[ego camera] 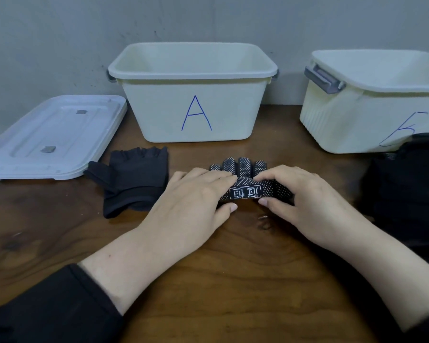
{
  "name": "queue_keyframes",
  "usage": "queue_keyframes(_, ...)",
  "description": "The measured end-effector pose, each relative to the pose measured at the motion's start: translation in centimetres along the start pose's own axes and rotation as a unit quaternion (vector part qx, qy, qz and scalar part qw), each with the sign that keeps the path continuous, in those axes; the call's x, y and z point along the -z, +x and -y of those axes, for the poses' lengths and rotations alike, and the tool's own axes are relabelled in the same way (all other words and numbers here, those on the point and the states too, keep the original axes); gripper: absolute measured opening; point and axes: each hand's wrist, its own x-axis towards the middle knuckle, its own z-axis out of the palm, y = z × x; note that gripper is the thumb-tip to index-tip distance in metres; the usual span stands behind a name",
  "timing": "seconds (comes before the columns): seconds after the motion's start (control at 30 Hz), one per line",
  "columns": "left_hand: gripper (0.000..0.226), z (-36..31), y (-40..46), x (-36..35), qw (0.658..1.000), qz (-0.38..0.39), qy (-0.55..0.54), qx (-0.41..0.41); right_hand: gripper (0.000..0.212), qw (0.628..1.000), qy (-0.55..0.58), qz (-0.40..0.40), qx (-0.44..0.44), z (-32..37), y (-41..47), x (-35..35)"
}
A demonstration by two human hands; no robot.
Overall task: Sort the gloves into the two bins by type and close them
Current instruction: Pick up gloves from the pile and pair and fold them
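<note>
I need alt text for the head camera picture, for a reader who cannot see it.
Both hands, left hand and right hand, pinch a dotted black glove on a wooden table. A plain black glove lies to its left, before open bin A; stacked lids lie left, bin B right.

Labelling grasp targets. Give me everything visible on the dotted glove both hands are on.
The dotted glove is black knit fabric covered in small white grip dots, with a white printed label near the cuff. It lies on the wooden table in front of bin A, four fingertips pointing toward the bin. The left hand and right hand pinch its near edge, fingers on top, thumbs at the front. Its thumb is hidden.
</note>
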Motion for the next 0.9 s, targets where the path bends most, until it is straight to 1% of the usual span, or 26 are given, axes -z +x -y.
queue_keyframes(0.13,0.047,0.1,0.0,0.2,1.0,-0.024,-0.006,0.013,0.026,0.999,0.043,-0.012,-0.021,0.0,-0.3,0.4)
queue_keyframes(0.33,0.036,-0.5,-0.5,1.1,0.994,-0.045,-0.1,0.025,0.016,0.988,0.145,0.028,-0.044,0.5,-1.1,1.4)
queue_keyframes(0.43,0.037,-0.6,-0.6,1.2,0.988,-0.032,-0.141,0.047,0.013,0.988,0.148,0.019,-0.042,0.5,-1.2,1.5)
queue_keyframes(0.53,0.038,-0.5,-0.5,1.1,0.983,-0.029,-0.169,0.071,0.012,0.988,0.141,0.012,-0.057,0.3,-1.1,1.5)
queue_keyframes(0.6,0.037,-0.4,-0.4,1.0,0.985,-0.04,-0.155,0.07,0.013,0.99,0.126,0.015,-0.058,0.2,-0.9,1.2)
queue_keyframes(0.67,0.036,-0.2,-0.2,0.8,0.988,-0.068,-0.129,0.057,0.016,0.992,0.104,0.023,-0.061,0.2,-0.8,1.0)
queue_keyframes(0.77,0.028,0.0,0.0,0.6,0.988,-0.102,-0.109,0.035,0.019,0.993,0.085,0.027,-0.073,0.1,-0.7,0.8)
queue_keyframes(0.83,0.023,0.1,0.1,0.5,0.992,-0.097,-0.085,0.009,0.019,0.994,0.078,0.023,-0.075,0.2,-0.7,0.7)
queue_keyframes(0.9,0.025,0.2,0.1,0.3,0.995,-0.074,-0.064,-0.007,0.018,0.994,0.076,0.013,-0.072,0.3,-0.7,0.7)
